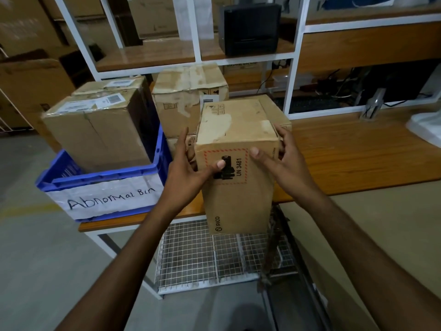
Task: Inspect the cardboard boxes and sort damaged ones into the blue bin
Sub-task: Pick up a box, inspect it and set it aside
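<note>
I hold a brown cardboard box [236, 168] in front of me, lifted off the wooden table [358, 154]. It bears a red-bordered "UN 3481" label, and paper is torn away on its top face. My left hand [191, 168] grips its left side, thumb on the label. My right hand [279, 158] grips its right side. To the left, the blue bin [105, 187], labelled "Abnormal Bin", holds a large taped box [100, 130] with another behind it. More boxes [188, 96] stand on the table behind the held one, the top one with scuffed, peeling tape.
A white-framed shelf [296, 58] rises at the back of the table, with a black device [249, 27] on it. Cables and a keyboard lie at the back right. A wire mesh rack [202, 256] sits under the table. Large cartons stand at the far left.
</note>
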A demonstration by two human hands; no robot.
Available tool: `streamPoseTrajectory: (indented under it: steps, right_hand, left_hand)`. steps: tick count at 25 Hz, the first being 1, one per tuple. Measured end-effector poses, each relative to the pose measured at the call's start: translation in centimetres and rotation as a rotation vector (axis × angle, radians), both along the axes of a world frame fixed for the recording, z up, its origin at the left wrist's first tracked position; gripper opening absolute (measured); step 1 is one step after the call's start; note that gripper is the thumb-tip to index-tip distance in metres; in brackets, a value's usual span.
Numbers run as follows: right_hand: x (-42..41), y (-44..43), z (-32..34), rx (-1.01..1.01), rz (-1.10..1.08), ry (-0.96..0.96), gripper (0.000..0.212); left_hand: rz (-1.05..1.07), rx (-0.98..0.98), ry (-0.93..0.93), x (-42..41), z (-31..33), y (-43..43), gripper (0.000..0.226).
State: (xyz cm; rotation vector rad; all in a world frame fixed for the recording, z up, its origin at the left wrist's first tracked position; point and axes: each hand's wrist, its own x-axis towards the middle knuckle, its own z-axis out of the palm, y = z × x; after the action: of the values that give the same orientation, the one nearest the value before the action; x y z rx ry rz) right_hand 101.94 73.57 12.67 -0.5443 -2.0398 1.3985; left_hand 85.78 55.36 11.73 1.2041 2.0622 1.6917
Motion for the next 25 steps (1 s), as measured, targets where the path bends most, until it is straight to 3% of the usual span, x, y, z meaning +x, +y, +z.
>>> streamPoseTrajectory:
  steps: [2, 5, 8, 12, 17, 21, 25]
  right_hand:
    - [-0.2, 0.0, -1.6, 0.040, 0.020, -0.068, 0.106]
    - [-0.6, -0.4, -3.4, 0.092, -0.088, -0.071, 0.086]
    - [-0.8, -0.3, -1.8, 0.096, -0.152, 0.001, 0.080]
    - [-1.2, 0.1, 0.3, 0.174, -0.097, 0.009, 0.076]
    - [-2.7, 1.5, 0.3, 0.078, -0.183, 0.015, 0.073]
    - [-1.9, 2.0, -0.8, -0.116, 0.060, -0.082, 0.095]
    - [-1.4, 2.7, -1.3, -0.100, 0.062, -0.114, 0.113]
  left_hand:
    - [0.065, -0.038, 0.002, -0.2, -0.9, 0.5, 0.081]
    - [0.105, -0.148, 0.080, 0.5, -2.1, 0.8, 0.061]
    - [0.219, -0.024, 0.126, 0.7, -0.9, 0.8, 0.050]
    - [0.244, -0.003, 0.095, -0.5, 1.2, 1.1, 0.062]
    - [0.281, -0.124, 0.248, -0.3, 2.1, 3.0, 0.062]
    - [0.024, -0.182, 0.062, 0.2, 0.7, 2.9, 0.067]
    - [-0.020, -0.173, 0.002, -0.5, 0.1, 2.6, 0.076]
